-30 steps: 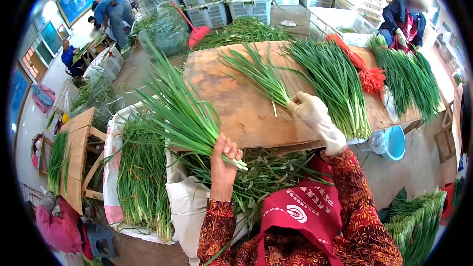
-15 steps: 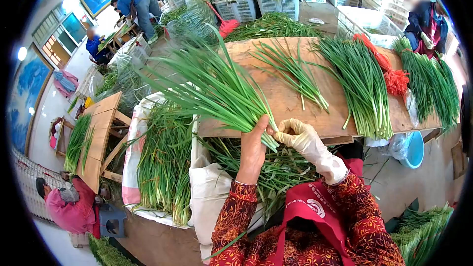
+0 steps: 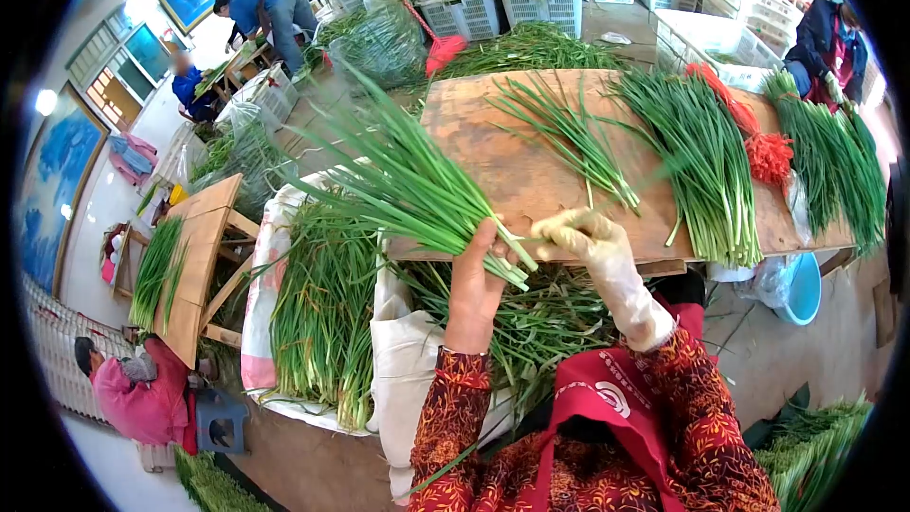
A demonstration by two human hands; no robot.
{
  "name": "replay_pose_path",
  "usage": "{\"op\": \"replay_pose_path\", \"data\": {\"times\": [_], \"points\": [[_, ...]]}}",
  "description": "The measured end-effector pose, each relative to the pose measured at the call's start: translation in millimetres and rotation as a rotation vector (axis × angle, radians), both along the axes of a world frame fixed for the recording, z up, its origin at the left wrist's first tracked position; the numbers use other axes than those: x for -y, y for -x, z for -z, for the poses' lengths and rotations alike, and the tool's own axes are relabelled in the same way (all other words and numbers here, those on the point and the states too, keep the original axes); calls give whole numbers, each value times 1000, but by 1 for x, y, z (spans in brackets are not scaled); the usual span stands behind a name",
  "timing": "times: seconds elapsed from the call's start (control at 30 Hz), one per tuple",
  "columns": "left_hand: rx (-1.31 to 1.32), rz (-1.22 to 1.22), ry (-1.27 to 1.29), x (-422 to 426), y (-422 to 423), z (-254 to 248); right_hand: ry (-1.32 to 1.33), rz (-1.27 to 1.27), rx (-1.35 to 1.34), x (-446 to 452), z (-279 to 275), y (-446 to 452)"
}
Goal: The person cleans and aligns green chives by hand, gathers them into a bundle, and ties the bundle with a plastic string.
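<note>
My left hand (image 3: 476, 275), bare, is wrapped round the lower stems of a bunch of garlic chives (image 3: 417, 190). The pale cut ends stick out to the right of my fingers, while the leaves fan up and left, blurred at the tips. Just right of those ends is my right hand (image 3: 590, 242) in a cream glove, apart from the bunch, thumb and fingers pinched together. Whatever lies in the pinch is too small to make out. A few loose chives (image 3: 578, 142) and a larger pile of chives (image 3: 697, 171) lie on the wooden board (image 3: 464, 123) in front.
Red ties (image 3: 766, 156) lie between the pile and more chives (image 3: 825, 152). Below the board are loose leaves (image 3: 540, 322); a lined container of chives (image 3: 322, 322) stands left. A blue basin (image 3: 802, 289) is at right. Several people work around the room.
My right hand has drawn away from the stem ends, slightly to the right. My left hand still grips the bunch, its leaves blurred by motion.
</note>
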State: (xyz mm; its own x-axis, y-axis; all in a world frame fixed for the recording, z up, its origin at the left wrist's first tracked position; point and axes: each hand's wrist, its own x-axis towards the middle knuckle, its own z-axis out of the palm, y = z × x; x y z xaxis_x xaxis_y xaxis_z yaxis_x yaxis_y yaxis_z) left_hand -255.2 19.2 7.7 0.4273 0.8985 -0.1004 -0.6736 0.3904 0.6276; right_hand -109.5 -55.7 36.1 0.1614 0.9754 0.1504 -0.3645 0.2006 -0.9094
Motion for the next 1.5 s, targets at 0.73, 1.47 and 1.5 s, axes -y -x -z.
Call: {"op": "replay_pose_path", "data": {"times": [0.73,1.47,1.5], "points": [[-50,-56,-84,4,17,-5,359,-331,628,8,-22,-20],[-210,1,-112,10,5,9,162,45,768,-2,22,6],[-205,8,-121,10,4,8,181,47,761,-2,21,6]]}}
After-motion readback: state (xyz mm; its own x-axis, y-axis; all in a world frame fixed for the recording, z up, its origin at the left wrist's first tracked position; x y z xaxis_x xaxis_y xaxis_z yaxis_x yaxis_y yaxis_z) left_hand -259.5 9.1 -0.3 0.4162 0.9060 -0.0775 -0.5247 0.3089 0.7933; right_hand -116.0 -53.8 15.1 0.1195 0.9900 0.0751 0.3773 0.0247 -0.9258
